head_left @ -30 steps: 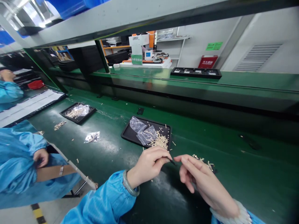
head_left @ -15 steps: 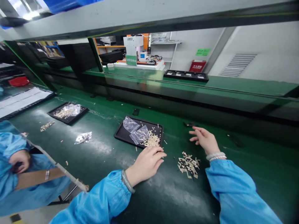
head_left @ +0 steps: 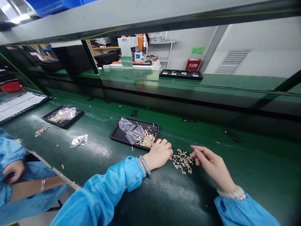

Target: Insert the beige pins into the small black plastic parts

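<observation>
My left hand (head_left: 160, 154) rests low over the table between a black tray and a pile of small parts. Its fingers are curled and closed, and whatever they hold is hidden. Beside the pile's right edge, my right hand (head_left: 211, 163) reaches in with its index finger stretched out and fingers slightly apart; no held thing shows. The pile of small flat beige-and-black parts (head_left: 182, 161) lies between both hands. In the black tray (head_left: 118, 135) are a heap of short beige strips (head_left: 147, 139) and clear plastic bags (head_left: 135, 134).
A second black tray (head_left: 64, 124) with strips and a bag lies left, near a small clear packet (head_left: 79, 141). Dark flat pieces (head_left: 134, 112) lie along the back. A co-worker's arm (head_left: 30, 185) is at the left edge. A shelf beam (head_left: 141, 22) crosses overhead.
My right hand has come down and nearer, from the table's back to the pile's right edge. My left hand has moved right, toward the pile, and its fingers have curled. The view shifted slightly.
</observation>
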A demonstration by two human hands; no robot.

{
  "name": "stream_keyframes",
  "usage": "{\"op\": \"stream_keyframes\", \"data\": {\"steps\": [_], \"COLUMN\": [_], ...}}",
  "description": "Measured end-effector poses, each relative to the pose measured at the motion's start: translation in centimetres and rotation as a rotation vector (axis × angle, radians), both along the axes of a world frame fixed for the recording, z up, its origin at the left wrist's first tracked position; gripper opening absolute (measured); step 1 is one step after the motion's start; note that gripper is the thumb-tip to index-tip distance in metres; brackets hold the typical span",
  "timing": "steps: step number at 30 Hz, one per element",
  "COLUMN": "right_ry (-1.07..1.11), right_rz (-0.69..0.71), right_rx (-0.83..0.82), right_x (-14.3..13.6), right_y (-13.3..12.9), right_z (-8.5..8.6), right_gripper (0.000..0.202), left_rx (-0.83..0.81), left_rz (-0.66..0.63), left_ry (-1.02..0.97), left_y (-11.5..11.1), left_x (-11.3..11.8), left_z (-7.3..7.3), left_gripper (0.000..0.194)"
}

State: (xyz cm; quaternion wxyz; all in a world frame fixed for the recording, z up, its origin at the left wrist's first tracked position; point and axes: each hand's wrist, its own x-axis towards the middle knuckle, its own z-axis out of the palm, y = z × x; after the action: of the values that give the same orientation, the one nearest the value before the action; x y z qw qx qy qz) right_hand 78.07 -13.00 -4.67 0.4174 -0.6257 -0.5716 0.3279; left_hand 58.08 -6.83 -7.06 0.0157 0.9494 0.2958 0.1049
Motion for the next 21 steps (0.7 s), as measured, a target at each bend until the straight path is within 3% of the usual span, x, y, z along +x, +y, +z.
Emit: {"op": "stream_keyframes", "data": {"steps": [5,7,12,15,18,21], "right_ry": [-0.171,-0.275,-0.330,-0.252,-0.149,-0.090], "right_rz": [0.156,0.209,0.302,0.322,0.284,0.239], "right_rx": [0.027,0.093,0.167,0.178,0.140,0.095], "right_x": [-2.3,-3.3,-5.9,-7.1,-7.9,-8.5], "right_y": [-1.1,-1.7,-2.7,-2.7,-2.5,-2.1], "right_z": [0.1,-0.1,0.7,1.7,2.5,3.1], "right_gripper": [0.029,0.024,0.017,0.017,0.021,0.024], "left_rx": [0.074,0.009,-0.566,-0.824,-1.004,-0.994], "left_rz": [-0.025,0.031,0.209,0.269,0.319,0.357], "left_ry": [0.019,-0.061,-0.470,-0.682,-0.916,-0.993], "left_y": [-1.5,-2.8,-5.4,-5.9,-5.9,-6.0], "left_x": [-0.8,-1.5,-3.4,-4.2,-4.5,-4.7], "left_z": [0.7,1.7,4.4,5.0,4.9,4.7], "left_gripper": [0.017,0.017,0.017,0.018,0.020,0.021]}}
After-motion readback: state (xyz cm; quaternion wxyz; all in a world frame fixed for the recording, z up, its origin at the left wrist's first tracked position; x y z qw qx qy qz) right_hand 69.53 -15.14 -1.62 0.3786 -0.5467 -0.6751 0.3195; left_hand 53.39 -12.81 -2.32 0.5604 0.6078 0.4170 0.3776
